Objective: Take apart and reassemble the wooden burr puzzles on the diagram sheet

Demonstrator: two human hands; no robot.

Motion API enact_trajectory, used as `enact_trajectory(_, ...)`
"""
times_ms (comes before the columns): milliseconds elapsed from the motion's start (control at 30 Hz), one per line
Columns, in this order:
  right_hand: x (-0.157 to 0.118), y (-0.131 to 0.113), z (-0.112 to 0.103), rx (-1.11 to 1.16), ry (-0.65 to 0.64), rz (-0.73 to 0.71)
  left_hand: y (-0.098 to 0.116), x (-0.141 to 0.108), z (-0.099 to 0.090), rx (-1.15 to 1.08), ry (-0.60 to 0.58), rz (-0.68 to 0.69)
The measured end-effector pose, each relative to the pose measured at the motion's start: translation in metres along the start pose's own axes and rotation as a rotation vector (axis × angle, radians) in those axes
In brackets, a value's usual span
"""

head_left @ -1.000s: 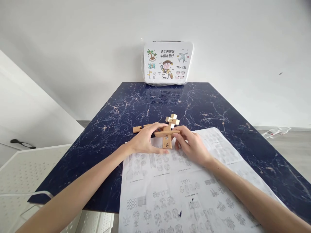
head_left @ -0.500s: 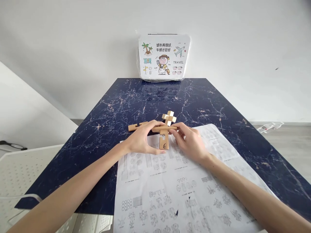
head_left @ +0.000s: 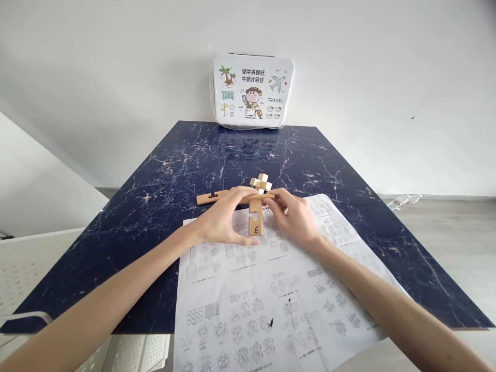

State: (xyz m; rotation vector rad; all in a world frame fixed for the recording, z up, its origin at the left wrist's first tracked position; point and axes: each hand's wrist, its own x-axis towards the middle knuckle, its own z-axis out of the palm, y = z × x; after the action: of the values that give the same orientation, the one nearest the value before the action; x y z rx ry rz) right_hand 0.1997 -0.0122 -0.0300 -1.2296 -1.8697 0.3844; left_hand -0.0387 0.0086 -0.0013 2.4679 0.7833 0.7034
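Note:
My left hand (head_left: 220, 219) curls over a pair of notched wooden puzzle pieces, its fingers on the crosswise one and its thumb by the lower end of the upright one. The upright wooden puzzle piece (head_left: 256, 219) has a notch in its left side and a black mark near the bottom. Across its top lies the other wooden puzzle piece (head_left: 267, 196), whose right end is pinched by my right hand (head_left: 294, 214). Left of my left hand, another notched wooden piece (head_left: 205, 199) lies on the table. An assembled wooden cross puzzle (head_left: 261, 183) sits just beyond my fingers.
A large printed sheet (head_left: 248, 289) with puzzle diagrams spreads under my hands and hangs over the near edge of the dark blue marbled table (head_left: 155, 170). At the back, a white cartoon-printed case (head_left: 251, 90) in clear plastic stands against the wall. White perforated furniture (head_left: 31, 274) is at lower left.
My view has shifted, so the table and case appear further left. Both hands keep their hold on the joined wooden pieces, which are tilted slightly differently.

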Motion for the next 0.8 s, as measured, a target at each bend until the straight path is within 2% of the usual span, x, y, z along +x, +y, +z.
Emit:
enact_trajectory(200, -0.001, -0.005, 0.0, 0.103, -0.051, 0.041, -0.006, -0.001, 0.004, 0.243, 0.024, 0.178)
enact_trajectory(333, -0.002, -0.008, 0.001, 0.071, -0.11, 0.015, -0.003, 0.002, -0.003, 0.355, -0.036, 0.26)
enact_trajectory(433, -0.002, -0.007, 0.0, 0.053, -0.099, 0.031, 0.004, 0.003, -0.003, 0.365, -0.056, 0.331)
enact_trajectory(533, 0.0, -0.007, -0.004, 0.104, -0.108, 0.052, 0.013, 0.003, 0.006, 0.293, -0.058, 0.402)
enact_trajectory(633, 0.001, -0.008, -0.006, 0.155, -0.142, 0.057, 0.018, 0.002, 0.014, 0.233, -0.059, 0.404)
enact_trajectory(800, 0.001, -0.012, -0.004, 0.138, -0.209, 0.035, 0.007, -0.004, 0.014, 0.292, 0.069, 0.31)
